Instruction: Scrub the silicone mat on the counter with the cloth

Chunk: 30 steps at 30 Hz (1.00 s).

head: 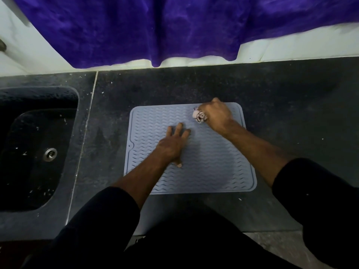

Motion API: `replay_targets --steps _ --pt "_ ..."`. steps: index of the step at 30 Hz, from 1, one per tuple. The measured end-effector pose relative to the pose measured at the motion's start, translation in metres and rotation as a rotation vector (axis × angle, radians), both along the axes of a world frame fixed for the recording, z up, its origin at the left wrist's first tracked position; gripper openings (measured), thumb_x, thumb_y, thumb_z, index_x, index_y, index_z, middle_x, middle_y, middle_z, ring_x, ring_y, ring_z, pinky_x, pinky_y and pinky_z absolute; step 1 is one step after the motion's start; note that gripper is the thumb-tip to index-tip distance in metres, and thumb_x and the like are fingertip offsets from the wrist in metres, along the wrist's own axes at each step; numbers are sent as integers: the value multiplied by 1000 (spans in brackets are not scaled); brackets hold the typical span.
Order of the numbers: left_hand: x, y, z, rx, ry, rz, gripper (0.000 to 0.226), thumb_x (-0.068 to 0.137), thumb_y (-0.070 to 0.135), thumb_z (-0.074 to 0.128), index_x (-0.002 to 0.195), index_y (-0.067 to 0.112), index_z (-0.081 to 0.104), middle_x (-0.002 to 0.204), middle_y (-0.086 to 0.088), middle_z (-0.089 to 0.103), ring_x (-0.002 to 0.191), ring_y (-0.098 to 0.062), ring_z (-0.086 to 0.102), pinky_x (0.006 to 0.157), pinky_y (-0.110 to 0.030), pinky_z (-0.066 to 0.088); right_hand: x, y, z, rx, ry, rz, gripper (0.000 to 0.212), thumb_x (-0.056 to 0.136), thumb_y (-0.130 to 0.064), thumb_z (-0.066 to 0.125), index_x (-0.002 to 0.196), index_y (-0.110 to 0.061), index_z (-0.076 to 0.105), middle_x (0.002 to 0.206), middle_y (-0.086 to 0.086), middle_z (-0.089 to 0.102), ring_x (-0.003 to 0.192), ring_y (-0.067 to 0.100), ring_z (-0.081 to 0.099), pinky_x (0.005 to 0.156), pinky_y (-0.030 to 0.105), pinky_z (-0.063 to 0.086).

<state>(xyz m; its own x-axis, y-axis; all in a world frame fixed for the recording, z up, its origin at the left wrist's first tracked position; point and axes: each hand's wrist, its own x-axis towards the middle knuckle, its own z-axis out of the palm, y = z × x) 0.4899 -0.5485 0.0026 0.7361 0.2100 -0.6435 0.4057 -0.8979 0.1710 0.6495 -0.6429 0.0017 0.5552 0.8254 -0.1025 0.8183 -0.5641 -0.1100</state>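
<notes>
Grey-blue wavy-ribbed silicone mat [204,162] flat on dark speckled stone counter [281,94]. Left hand [172,145] pressing mat centre, fingers straight. Right hand [216,113] gripping bunched patterned cloth [199,115] at mat's far edge.

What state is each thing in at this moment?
Silicone mat: flat on the counter.
Cloth: bunched, on the mat's far right part.
Right hand: grips the cloth.
Left hand: fingers spread, pressing the mat.
Sink: speckled with white bits.
</notes>
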Motion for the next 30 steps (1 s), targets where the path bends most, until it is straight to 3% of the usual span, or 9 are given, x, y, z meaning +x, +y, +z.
replay_targets --steps 3,7,12,17,21,25,30 --pt "-1 1 -3 -7 -4 -12 127 64 18 86 152 24 -4 157 -4 -24 143 -36 -18 111 -61 22 27 -26 2 -48 -59 -98 19 89 -16 60 105 -11 68 101 17 68 99 35 58 81 39 48" --pt "0 1 -6 -17 5 -3 127 64 14 86 153 23 -4 157 -4 -25 142 -37 -19 112 -60 21 52 -39 4 -22 18 -204 15 90 -16 59 97 -6 68 98 22 68 94 39 59 81 44 51" --pt "4 1 -9 -11 34 8 128 62 14 87 152 25 -4 156 -4 -27 142 -39 -20 109 -63 25 28 7 6 26 127 -107 19 89 -25 62 105 -19 66 105 13 64 99 31 57 84 39 48" --pt "0 4 -14 -4 -5 -12 130 61 17 88 152 26 -4 156 -2 -26 142 -38 -19 109 -61 24 9 1 6 3 52 -48 32 85 -18 68 117 -21 67 110 18 62 100 33 58 87 42 48" --pt "-2 6 -15 -20 -27 -15 128 62 16 87 152 25 -4 156 -3 -26 142 -37 -19 111 -61 22 36 -35 6 -46 -28 -111 24 87 -17 63 110 -13 69 102 20 66 99 37 57 84 42 48" --pt "0 2 -12 -22 -15 2 127 63 13 87 152 24 -3 156 -4 -26 142 -38 -20 111 -62 22 46 -36 10 -14 28 -192 16 88 -19 63 102 -13 68 100 18 67 98 35 57 81 41 47" --pt "3 -1 -9 -6 1 19 128 62 10 87 152 26 -2 156 -3 -26 142 -38 -19 111 -62 23 8 0 6 36 91 -91 28 84 -20 69 112 -21 67 105 15 62 95 31 59 81 39 49"
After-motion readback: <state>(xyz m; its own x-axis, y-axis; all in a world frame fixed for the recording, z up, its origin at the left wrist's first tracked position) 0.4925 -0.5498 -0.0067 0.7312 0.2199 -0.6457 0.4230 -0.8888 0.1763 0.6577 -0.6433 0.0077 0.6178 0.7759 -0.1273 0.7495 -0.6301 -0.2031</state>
